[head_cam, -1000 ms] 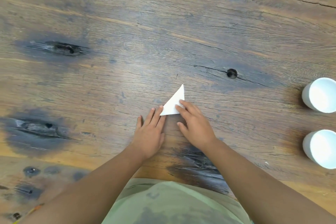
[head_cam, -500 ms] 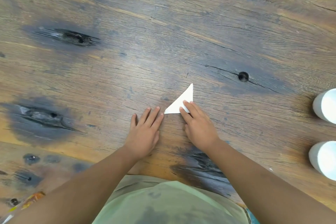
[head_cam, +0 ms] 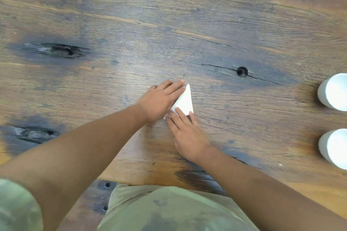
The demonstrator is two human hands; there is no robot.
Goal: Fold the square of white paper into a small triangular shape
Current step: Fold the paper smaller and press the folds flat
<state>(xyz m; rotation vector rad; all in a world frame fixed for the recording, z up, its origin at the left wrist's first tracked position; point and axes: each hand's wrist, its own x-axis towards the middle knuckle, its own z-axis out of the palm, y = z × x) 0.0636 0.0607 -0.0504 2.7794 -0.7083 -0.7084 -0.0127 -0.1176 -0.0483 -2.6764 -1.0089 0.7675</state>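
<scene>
The white paper [head_cam: 185, 101], folded into a narrow triangle, lies flat on the wooden table [head_cam: 169, 24] with its tip pointing away from me. My left hand [head_cam: 159, 99] lies flat with fingers together along the triangle's left edge, covering part of it. My right hand [head_cam: 185, 133] rests flat below, with its fingertips pressing on the triangle's near edge. Neither hand grips the paper; a small white corner shows between them.
Two white cups stand at the right edge of the table, one farther [head_cam: 334, 92] and one nearer [head_cam: 335, 147]. The tabletop has dark knots and small round holes [head_cam: 242, 71]. The table's near edge runs just in front of my green shirt [head_cam: 169, 210].
My left hand has moved up and to the right, from beside the paper's lower left corner onto its left edge. My right hand stays on the near edge.
</scene>
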